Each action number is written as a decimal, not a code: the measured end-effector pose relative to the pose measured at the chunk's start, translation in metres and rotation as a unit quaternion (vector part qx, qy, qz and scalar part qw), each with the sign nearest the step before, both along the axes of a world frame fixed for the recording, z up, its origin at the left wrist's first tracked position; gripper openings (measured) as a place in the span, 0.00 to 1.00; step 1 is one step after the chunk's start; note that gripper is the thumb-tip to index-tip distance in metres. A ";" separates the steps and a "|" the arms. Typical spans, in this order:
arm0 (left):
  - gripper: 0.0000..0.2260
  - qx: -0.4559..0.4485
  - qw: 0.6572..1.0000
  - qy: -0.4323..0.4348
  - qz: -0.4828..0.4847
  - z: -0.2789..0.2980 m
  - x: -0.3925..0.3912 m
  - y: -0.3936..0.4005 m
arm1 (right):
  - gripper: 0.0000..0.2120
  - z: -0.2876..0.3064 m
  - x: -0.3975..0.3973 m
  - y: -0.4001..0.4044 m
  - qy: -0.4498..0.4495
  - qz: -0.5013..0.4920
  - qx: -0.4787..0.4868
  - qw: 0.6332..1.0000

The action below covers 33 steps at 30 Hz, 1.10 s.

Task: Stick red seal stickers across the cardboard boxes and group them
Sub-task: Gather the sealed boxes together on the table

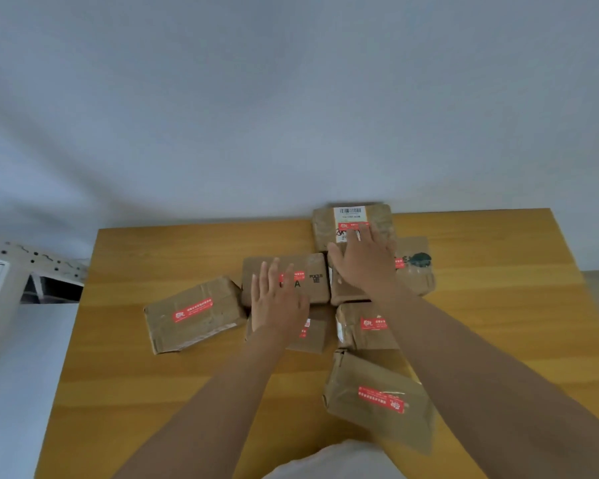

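Both hands, the left hand [277,299] and right hand [363,264], lay flat with fingers spread, grasping nothing, on sealed boxes [194,314]; a careless shove could scatter the group.

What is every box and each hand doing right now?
Far box with white label: flat, red sticker on.
Box with printed letters: sticker on, under left hand.
Box on the left: sticker on, tilted, a little apart.
Nearest box: sticker on, apart from group.
Middle right box: sticker on.
Left hand: open, flat, over boxes.
Right hand: open, fingers spread over boxes.
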<state>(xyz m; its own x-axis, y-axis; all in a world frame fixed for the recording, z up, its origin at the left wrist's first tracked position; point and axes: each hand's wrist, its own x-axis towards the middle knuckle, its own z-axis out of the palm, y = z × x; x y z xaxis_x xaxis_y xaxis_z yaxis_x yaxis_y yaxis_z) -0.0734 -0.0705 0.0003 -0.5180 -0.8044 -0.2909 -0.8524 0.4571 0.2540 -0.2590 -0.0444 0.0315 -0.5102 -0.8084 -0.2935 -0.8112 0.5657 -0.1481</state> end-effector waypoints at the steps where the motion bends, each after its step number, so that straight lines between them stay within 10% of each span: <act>1: 0.27 0.014 1.000 -0.015 -0.017 -0.001 -0.004 0.000 | 0.34 0.005 -0.006 -0.010 -0.015 -0.005 0.029 0.999; 13: 0.18 0.129 0.984 0.091 0.082 0.020 -0.096 -0.068 | 0.27 -0.003 -0.097 -0.039 -0.071 -0.124 0.148 0.979; 20: 0.22 0.374 0.894 0.148 0.197 0.025 -0.132 -0.080 | 0.28 -0.016 -0.101 -0.032 -0.123 -0.086 0.184 0.971; 26: 0.35 0.355 0.872 0.197 0.272 -0.108 -0.140 -0.099 | 0.23 -0.042 -0.093 -0.024 -0.027 -0.113 0.061 0.991; 33: 0.39 0.301 0.850 0.290 0.320 0.008 -0.134 -0.078 | 0.31 -0.024 -0.088 -0.013 -0.143 -0.219 -0.216 0.941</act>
<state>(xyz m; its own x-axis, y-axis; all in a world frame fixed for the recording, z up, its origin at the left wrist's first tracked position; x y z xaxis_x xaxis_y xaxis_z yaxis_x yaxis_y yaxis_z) -0.2070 -0.1483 0.0078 -0.2268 -0.7711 -0.5949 -0.5297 -0.4149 0.7398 -0.3470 -0.0577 0.0077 -0.7723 -0.6143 -0.1617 -0.4058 0.6729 -0.6186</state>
